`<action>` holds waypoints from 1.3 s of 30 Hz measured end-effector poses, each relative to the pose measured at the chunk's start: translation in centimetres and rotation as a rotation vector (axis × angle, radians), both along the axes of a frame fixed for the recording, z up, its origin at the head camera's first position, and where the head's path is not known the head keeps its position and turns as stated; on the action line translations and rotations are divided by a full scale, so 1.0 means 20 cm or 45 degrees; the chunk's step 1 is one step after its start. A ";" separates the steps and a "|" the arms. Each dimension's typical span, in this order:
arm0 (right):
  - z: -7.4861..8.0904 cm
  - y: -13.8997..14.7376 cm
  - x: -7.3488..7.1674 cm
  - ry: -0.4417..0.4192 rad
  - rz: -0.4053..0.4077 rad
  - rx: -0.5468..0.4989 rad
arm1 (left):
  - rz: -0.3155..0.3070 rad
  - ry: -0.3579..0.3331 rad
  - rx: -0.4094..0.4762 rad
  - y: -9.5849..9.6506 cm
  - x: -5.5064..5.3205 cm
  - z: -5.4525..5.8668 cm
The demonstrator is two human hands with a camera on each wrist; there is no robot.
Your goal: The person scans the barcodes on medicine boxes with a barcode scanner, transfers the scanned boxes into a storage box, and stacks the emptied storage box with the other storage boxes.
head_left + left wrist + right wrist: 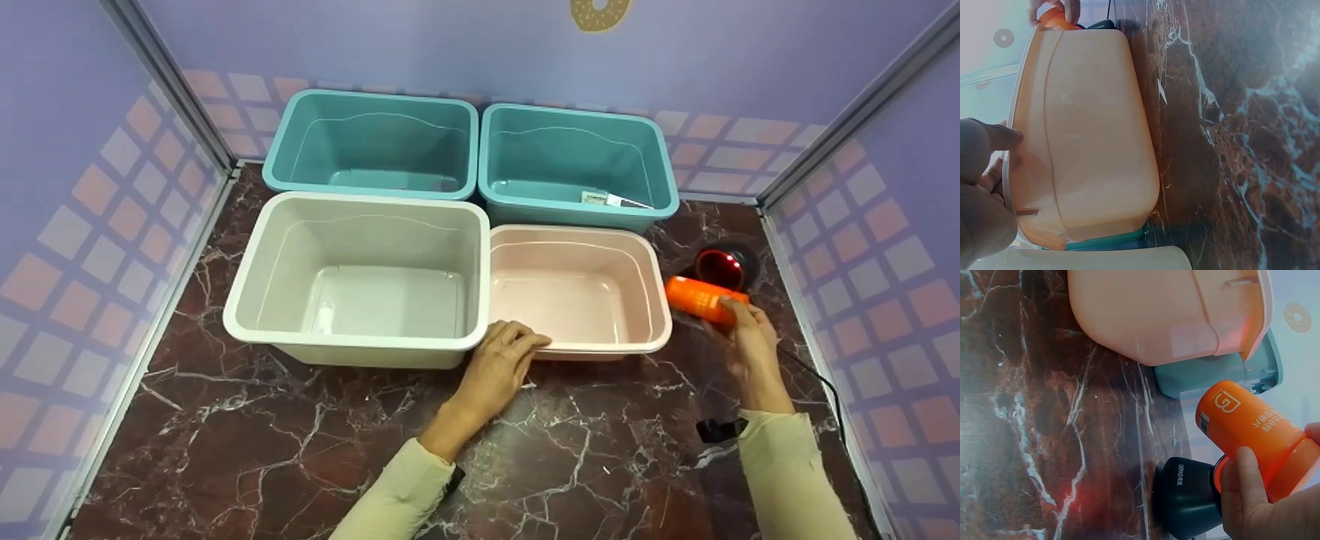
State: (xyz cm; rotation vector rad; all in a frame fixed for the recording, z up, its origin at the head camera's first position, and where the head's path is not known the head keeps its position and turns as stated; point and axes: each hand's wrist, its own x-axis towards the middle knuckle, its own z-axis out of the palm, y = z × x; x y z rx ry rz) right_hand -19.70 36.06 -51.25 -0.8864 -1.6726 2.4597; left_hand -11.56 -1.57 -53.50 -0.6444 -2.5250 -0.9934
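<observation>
My right hand (750, 341) holds an orange bottle (701, 298) with white print, tilted on its side. In the right wrist view the bottle (1249, 430) shows a small barcode label near its end, and the fingers grip it near the cap. Just beyond it stands a black barcode scanner (1188, 498), its round window (718, 268) glowing red. At the near rim of a pale pink bin (577, 346), my left hand (501, 364) has its fingers over the edge. The left wrist view shows that hand (985, 185) gripping the rim from both sides.
A white bin (360, 341) stands left of the pink one. Behind are two teal bins, the left one (375, 97) and the right one (577, 112), which contains a white card-like item (595, 198). A black cable (832, 390) runs along the right wall.
</observation>
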 end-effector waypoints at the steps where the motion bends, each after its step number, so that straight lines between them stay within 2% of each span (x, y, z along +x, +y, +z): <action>1: 0.00 0.00 0.00 -0.009 0.003 0.004 | -0.001 0.001 0.002 0.00 0.00 0.00; 9: -0.04 0.00 0.01 -0.059 -0.002 0.001 | 0.002 0.006 0.012 0.00 0.00 0.00; 15: -0.07 0.00 0.02 -0.066 0.012 0.015 | 0.002 -0.025 0.002 0.00 0.00 0.00; 21: -0.09 0.01 0.05 -0.052 0.097 -0.125 | 0.004 -0.037 -0.014 0.00 0.00 0.01; 28: -0.11 0.01 0.05 -0.076 0.061 -0.195 | 0.005 -0.079 -0.025 0.00 0.01 0.01; 33: -0.11 0.01 0.05 -0.073 0.026 -0.233 | 0.003 -0.058 -0.018 0.00 0.01 0.00; 39: -0.09 0.00 0.04 -0.001 -0.018 -0.169 | 0.004 -0.053 -0.012 0.00 0.01 0.01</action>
